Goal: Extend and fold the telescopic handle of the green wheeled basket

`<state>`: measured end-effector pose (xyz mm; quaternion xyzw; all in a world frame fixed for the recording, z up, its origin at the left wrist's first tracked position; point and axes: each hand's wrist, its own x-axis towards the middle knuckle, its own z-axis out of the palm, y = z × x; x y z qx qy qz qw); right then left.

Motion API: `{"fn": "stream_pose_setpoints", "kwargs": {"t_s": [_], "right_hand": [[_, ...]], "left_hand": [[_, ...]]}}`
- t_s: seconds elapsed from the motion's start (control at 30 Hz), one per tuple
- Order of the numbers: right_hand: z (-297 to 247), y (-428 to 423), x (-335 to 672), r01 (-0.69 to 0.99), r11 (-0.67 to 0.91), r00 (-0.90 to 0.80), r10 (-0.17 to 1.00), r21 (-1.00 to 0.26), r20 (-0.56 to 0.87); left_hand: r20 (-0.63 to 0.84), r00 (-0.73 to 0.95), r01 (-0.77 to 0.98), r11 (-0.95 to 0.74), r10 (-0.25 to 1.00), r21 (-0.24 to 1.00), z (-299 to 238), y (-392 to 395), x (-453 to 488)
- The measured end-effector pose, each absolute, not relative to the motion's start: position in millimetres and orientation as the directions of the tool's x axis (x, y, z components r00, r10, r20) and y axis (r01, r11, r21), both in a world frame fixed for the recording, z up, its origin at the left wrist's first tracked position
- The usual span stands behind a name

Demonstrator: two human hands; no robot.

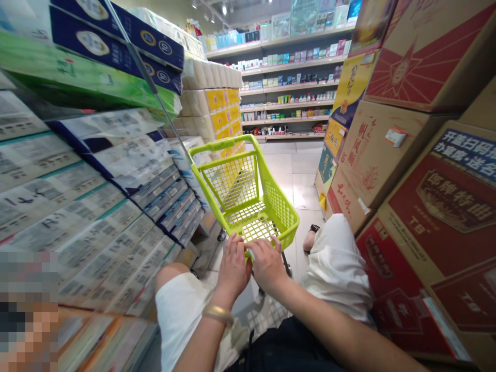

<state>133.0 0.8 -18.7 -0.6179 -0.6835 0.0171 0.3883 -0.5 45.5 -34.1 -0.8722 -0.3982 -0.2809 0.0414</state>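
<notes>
A small lime-green shopping cart (278, 214) with a latticed plastic basket stands in the aisle before me, its basket bare inside. My left hand (234, 266) curls its fingers over the near rim of the basket, a gold-coloured bangle (217, 314) on that wrist. Close beside it, my right hand (268, 262) has its fingers bent over the same rim. The two hands nearly touch at the thumbs, and a small pale bit shows between them that I cannot make out. A thin metal pole (152, 85) rises from the cart's left side toward the upper left.
Stacked packs of tissue paper (104, 139) wall the aisle on the left. Printed cardboard cartons (387, 139) are piled along the right. Shelves (289, 67) of small boxes and bottles cross the far end. Pale floor tiles (306, 188) run toward them.
</notes>
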Motion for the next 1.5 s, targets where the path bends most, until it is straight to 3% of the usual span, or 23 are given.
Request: {"fn": "stream_pose_setpoints", "kwargs": {"t_s": [0.17, 0.4, 0.73, 1.03, 1.23, 1.5], "right_hand": [[-18.2, 0.8, 142.4, 0.839, 0.266, -0.004, 0.875, -0.474, 0.485], [-20.0, 1.8, 184.1, 0.873, 0.144, 0.128, 0.855, -0.465, 0.503], [-19.6, 0.7, 145.2, 0.839, 0.299, -0.009, 0.843, -0.454, 0.538], [-22.0, 1.8, 176.3, 0.864, 0.226, 0.081, 0.819, -0.45, 0.568], [-18.2, -0.5, 146.7, 0.846, 0.292, 0.002, 0.835, -0.446, 0.551], [-24.6, 0.8, 176.1, 0.867, 0.243, 0.049, 0.827, -0.435, 0.56]], "left_hand": [[0.514, 0.543, 0.718, -0.685, 0.663, 0.125, -31.6, 45.8, -5.0], [0.512, 0.521, 0.716, -0.677, 0.682, 0.173, -27.0, 42.8, -0.1], [0.51, 0.524, 0.729, -0.669, 0.682, 0.146, -29.6, 44.4, -8.1], [0.513, 0.512, 0.725, -0.667, 0.689, 0.173, -26.0, 41.5, -5.3], [0.515, 0.507, 0.732, -0.661, 0.691, 0.165, -26.2, 42.5, -10.0], [0.519, 0.506, 0.728, -0.663, 0.689, 0.171, -25.8, 42.1, -6.9]]}}
